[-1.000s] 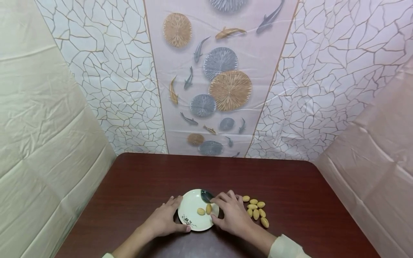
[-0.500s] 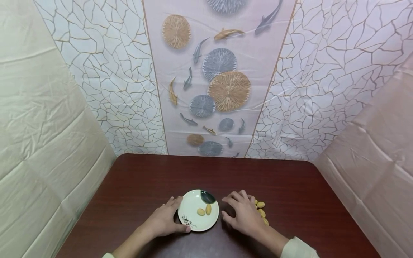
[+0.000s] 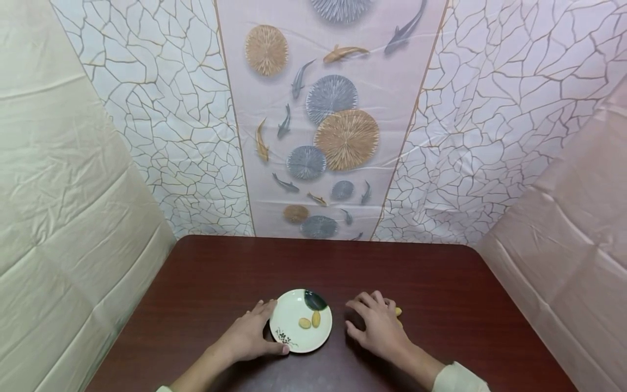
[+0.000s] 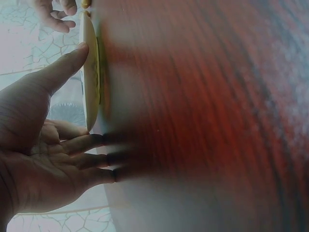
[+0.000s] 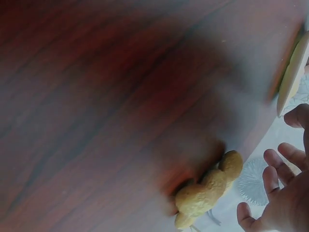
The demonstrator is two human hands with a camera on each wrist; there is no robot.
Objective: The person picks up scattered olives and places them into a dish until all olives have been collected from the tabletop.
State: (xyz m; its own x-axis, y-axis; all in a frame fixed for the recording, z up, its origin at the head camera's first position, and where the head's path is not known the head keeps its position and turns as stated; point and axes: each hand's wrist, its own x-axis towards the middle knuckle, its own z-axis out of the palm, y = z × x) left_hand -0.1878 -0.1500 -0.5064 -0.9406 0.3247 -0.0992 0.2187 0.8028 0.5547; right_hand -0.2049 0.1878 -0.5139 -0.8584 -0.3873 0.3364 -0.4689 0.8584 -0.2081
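A round white plate with a dark green patch on its rim and a small dark plant motif lies on the table. On it rest two yellow-brown oval pieces that look like nuts or dates; their exact kind is unclear. My left hand holds the plate's left side, thumb at the near rim and index finger at the far rim. Just right of the plate, my right hand hovers with loosely bent, spread fingers and nothing between them. Several more oval pieces lie beside it, mostly hidden by it in the head view.
The dark red wooden table has rounded far corners. A patterned cloth with fish and round motifs hangs behind it, and plain beige cloths hang at both sides.
My right hand has moved from the plate's right rim rightward towards the loose oval pieces, covering most of them. The two pieces on the plate stay, and my left hand has not moved.
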